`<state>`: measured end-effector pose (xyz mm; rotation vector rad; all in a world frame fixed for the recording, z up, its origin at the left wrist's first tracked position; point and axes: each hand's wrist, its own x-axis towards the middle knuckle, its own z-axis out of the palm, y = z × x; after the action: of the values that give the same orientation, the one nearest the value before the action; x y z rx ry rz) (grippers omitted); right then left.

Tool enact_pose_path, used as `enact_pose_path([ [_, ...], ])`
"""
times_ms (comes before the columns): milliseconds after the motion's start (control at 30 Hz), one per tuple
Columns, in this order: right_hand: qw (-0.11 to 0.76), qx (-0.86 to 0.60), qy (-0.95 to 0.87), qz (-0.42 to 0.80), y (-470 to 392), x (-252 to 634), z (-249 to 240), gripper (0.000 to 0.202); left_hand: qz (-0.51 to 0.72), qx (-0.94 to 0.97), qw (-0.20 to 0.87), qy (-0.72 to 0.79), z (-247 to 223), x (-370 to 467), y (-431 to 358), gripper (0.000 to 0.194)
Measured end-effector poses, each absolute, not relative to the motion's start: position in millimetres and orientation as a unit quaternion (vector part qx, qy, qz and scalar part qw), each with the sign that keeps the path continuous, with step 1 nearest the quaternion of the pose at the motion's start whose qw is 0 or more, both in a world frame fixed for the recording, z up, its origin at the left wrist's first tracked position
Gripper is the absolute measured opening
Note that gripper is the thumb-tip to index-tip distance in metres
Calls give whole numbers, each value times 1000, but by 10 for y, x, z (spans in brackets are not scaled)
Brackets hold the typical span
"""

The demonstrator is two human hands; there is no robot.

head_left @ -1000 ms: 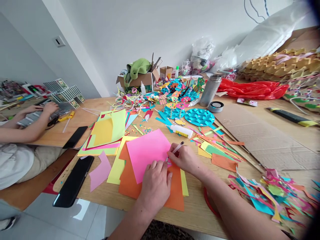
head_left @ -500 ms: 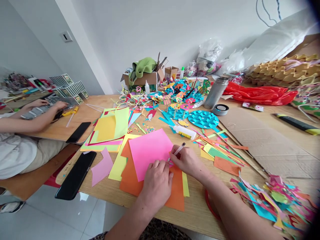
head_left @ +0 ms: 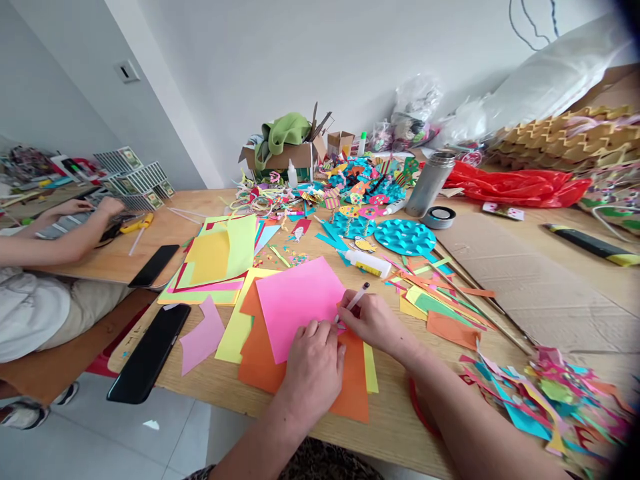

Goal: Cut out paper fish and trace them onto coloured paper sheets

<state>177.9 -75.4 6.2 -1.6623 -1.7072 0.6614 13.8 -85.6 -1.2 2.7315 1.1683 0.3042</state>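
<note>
A bright pink sheet of paper (head_left: pixel 295 300) lies at an angle on an orange sheet (head_left: pixel 260 360), with yellow paper (head_left: pixel 233 340) under both. My left hand (head_left: pixel 315 363) rests on the lower right part of the pink sheet, fingers laid down side by side and thumb apart. A pen with a pale barrel and dark end cap (head_left: pixel 359 295) is pinched in my right hand (head_left: pixel 373 323), its tip low by my left fingertips. Something small and pale shows at the tip, too hidden to make out. A white glue bottle (head_left: pixel 369 263) lies just beyond my right hand.
Stacked coloured paper (head_left: pixel 215 253) and a black phone (head_left: pixel 150 350) are on the left. Blue egg-carton pieces (head_left: pixel 405 237), a steel flask (head_left: pixel 431 183), cardboard (head_left: pixel 525 287) and paper scraps (head_left: pixel 540 400) spread right. A co-worker's hands (head_left: pixel 100 207) work at far left.
The camera view has shifted very slightly. Both my hands stay in nearly the same place on the pink sheet, and the pen shows almost no movement.
</note>
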Motion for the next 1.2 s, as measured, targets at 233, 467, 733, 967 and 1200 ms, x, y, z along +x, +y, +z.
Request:
enact_pose_path([
  [233, 329, -640, -645, 258, -729, 1801, 35, 13, 100, 911, 73, 394, -32, 143, -879, 27],
  [467, 320, -649, -637, 267, -722, 1809, 31, 13, 106, 908, 70, 398, -71, 151, -915, 32],
  [733, 318, -651, -633, 272, -710, 1805, 40, 14, 97, 913, 69, 391, -51, 158, -924, 35],
  [967, 321, -648, -635, 271, -732, 1808, 34, 14, 88, 916, 63, 386, -44, 155, -920, 34],
  [1200, 325, -644, -642, 260, -725, 1807, 19, 13, 89, 916, 54, 388, -55, 163, -907, 31],
])
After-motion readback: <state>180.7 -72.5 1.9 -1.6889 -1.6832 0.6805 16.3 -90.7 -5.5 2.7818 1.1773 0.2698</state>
